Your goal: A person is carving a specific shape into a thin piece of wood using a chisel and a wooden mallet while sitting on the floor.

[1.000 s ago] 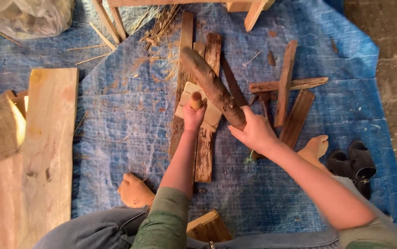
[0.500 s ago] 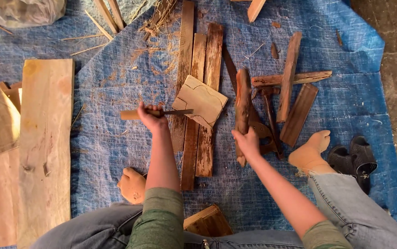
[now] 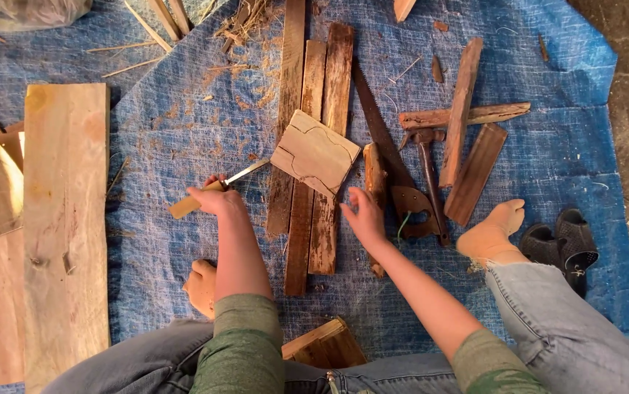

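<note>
**One chisel in hand, one cut board on three planks**

The landmark is the small cut board [image 3: 315, 153], a pale square piece with a curved line marked on it. It lies tilted across three long planks [image 3: 307, 131] that run side by side on the blue tarp [image 3: 183, 131].

Left of the cut board, the left hand [image 3: 216, 197] is clamped around the wooden handle of one chisel [image 3: 212, 188], whose thin metal blade points up toward the board's lower left corner. Just below and right of the cut board, the right hand [image 3: 365, 215] hovers with fingers spread apart, holding nothing, close to one short round log [image 3: 375, 179].

Right of the cut board lie one handsaw [image 3: 387, 157], its dark handle toward the person, and one hammer [image 3: 425, 171] beside it. Further right sit three loose sticks of wood [image 3: 464, 109], two crossing each other and one slanting beneath.

Well to the left of the cut board lies one wide pale plank [image 3: 66, 219], with more boards stacked beside it. Two bare feet rest on the tarp, and two dark sandals [image 3: 559, 244] sit far right.
</note>
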